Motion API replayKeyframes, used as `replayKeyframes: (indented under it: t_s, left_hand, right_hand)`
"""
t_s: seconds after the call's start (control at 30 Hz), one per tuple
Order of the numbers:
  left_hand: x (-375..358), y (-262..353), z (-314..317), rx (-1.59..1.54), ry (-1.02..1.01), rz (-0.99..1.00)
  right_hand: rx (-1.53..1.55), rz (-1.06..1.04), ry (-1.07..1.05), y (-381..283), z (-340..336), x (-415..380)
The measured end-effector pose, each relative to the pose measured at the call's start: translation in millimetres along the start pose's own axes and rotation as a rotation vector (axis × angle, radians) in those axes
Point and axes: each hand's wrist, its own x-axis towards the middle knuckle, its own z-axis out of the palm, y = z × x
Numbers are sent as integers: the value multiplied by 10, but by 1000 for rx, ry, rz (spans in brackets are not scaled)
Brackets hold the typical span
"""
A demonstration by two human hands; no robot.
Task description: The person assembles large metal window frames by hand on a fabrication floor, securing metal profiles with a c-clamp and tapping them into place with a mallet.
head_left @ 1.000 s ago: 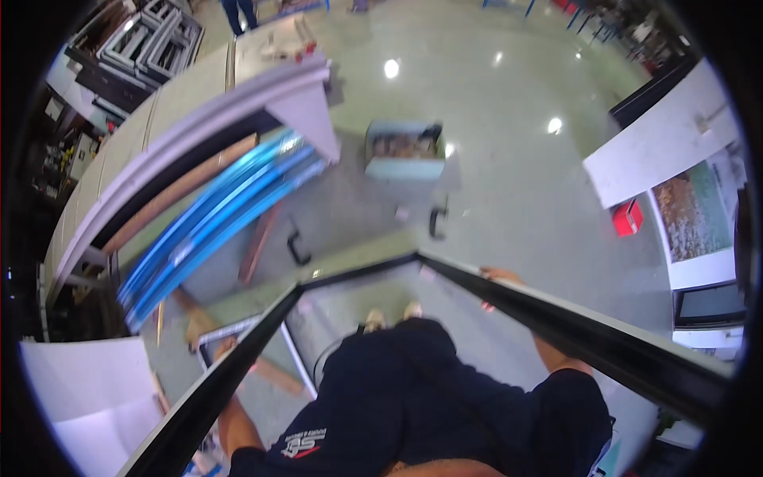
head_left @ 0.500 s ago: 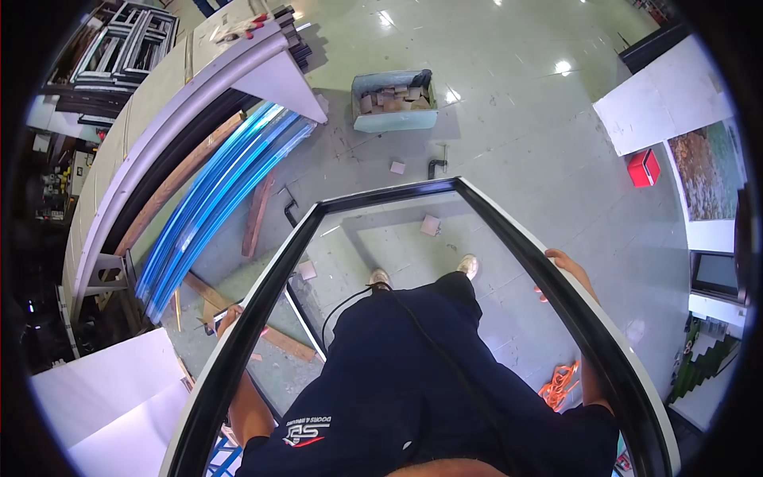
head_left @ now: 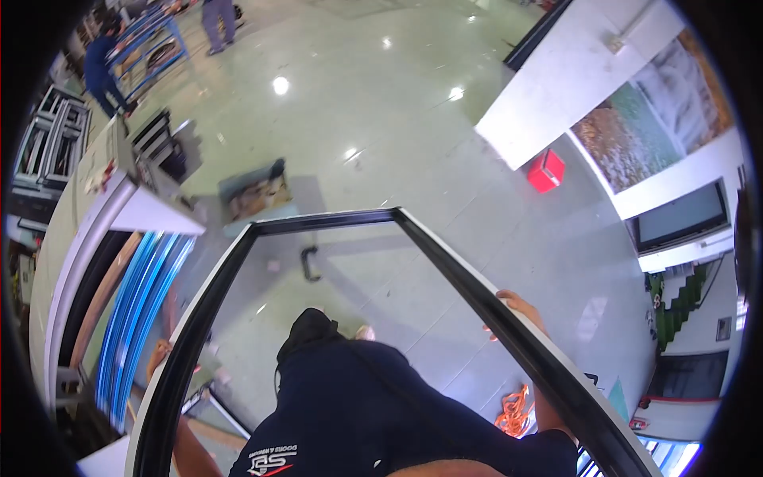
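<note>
- A large black-framed glass panel (head_left: 445,262), rectangular, is carried flat in front of the person, its far edge at twelve o'clock and its two long rails running back toward four and eight o'clock past the dark blue shirt.
- A long grey-white workbench (head_left: 71,238) curves along nine o'clock, with a bundle of blue-wrapped metal lengths (head_left: 131,310) lying under it.
- A white wall bearing a landscape print (head_left: 644,119) stands at two o'clock; a small red box (head_left: 546,170) sits on the floor at its foot.
- A pale blue open box of offcuts (head_left: 253,195) rests on the green floor at eleven o'clock, just beyond the panel's far corner.
- The right hand (head_left: 520,310) is wrapped around the panel's right rail at four o'clock, fingers curled over its outer edge.
- The left hand (head_left: 159,355) sits against the left rail at eight o'clock, mostly hidden behind it; its grasp I cannot tell.
- An orange cord tangle (head_left: 515,407) shows through the glass at five o'clock.
</note>
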Motion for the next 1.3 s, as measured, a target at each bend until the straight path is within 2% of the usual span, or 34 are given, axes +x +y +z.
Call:
replayKeyframes:
  t_s: [0.2, 0.27, 0.33, 0.37, 0.47, 0.53, 0.6, 0.63, 0.67, 0.73, 0.8, 0.97, 1.07, 1.13, 1.2, 1.23, 1.3]
  left_hand:
    - [1659, 2, 1180, 145, -73, 136]
    - [2537, -212, 2148, 165, -113, 193]
    - [3391, -374, 3626, 193, -155, 240]
    - [3776, -442, 4559, 210, -177, 260]
    - [4645, -201, 5453, 186, -228, 177]
    - [5242, 1, 5905, 237, -276, 158]
    - [5795, 154, 6447, 259, -221, 110]
    - [6101, 222, 6654, 272, -342, 100]
    - [6403, 250, 6893, 306, -378, 121]
    - [6856, 233, 7390, 246, -404, 124]
    - [7308, 193, 7850, 251, -367, 127]
    - [8622, 30, 8836, 282, -510, 130]
    - [9297, -65, 9517, 269, -526, 152]
    - [9725, -47, 9938, 277, -516, 149]
    - [10166, -50, 10243, 271, -508, 170]
    - [10391, -40, 10370, 272, -524, 146]
    - [10854, -6, 10595, 302, -536, 110]
  right_hand:
    - [119, -56, -23, -695, -353, 763]
    - [101, -72, 0, -873, -526, 1165]
    - [205, -128, -15, -1130, -501, 1547]
    - [224, -137, 10, -1311, -418, 1709]
    - [243, -207, 32, -1956, -297, 2181]
    - [257, -255, 62, -2387, -228, 2426]
    - [273, -290, 94, -2702, -314, 2693]
    - [293, -308, 124, -2817, -360, 2854]
    - [303, -311, 103, -2956, -358, 2993]
    - [394, -340, 180, -3236, -334, 3215]
    - [440, -360, 161, -3401, -423, 3580]
    - [474, -434, 195, -4080, -738, 4587]
    - [449, -455, 267, -4801, -895, 5079]
    - [439, -490, 174, -5352, -1039, 5430]
    - [382, -518, 199, -5923, -1016, 5707]
    - [237, -618, 257, -6160, -911, 5825]
    - [282, -612, 275, -6564, -872, 6128]
